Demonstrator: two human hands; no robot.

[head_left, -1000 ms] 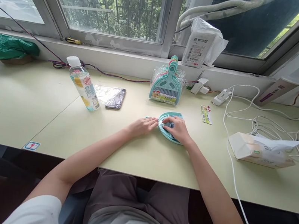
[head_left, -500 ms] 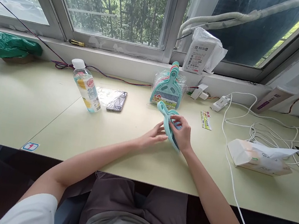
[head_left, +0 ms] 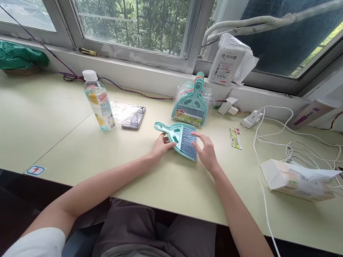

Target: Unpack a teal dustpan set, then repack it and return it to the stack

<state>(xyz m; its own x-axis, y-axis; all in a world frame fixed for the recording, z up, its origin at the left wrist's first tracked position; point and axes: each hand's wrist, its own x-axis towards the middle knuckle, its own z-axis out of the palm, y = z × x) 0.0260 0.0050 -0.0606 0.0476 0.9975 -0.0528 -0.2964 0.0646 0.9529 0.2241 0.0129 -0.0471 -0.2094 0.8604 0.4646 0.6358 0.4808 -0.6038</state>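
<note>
A small teal hand brush with blue-grey bristles (head_left: 188, 142) lies nested in a matching teal dustpan (head_left: 175, 133), the handles pointing left. My left hand (head_left: 161, 147) holds the set from below, its thumb on the near edge and its fingers partly hidden under the handle. At the bristle end, my right hand (head_left: 206, 152) has thumb and fingers apart, the tips at or just over the bristles. Behind them stands a stack of similar brush-and-dustpan sets (head_left: 191, 105) in clear wrap with a printed label.
A tilted-looking drink bottle (head_left: 100, 102) and a phone (head_left: 133, 118) on clear film are to the left. Rightward lie a label card (head_left: 235, 138), a charger (head_left: 251, 118), loose white cables (head_left: 304, 152) and a tissue pack (head_left: 296, 181). The table edge (head_left: 171, 212) is close to my lap.
The brush and dustpan have turned from a steep slant to nearly level, bristles facing up. My left hand has taken hold near the handle; my right hand has loosened its grip and opened.
</note>
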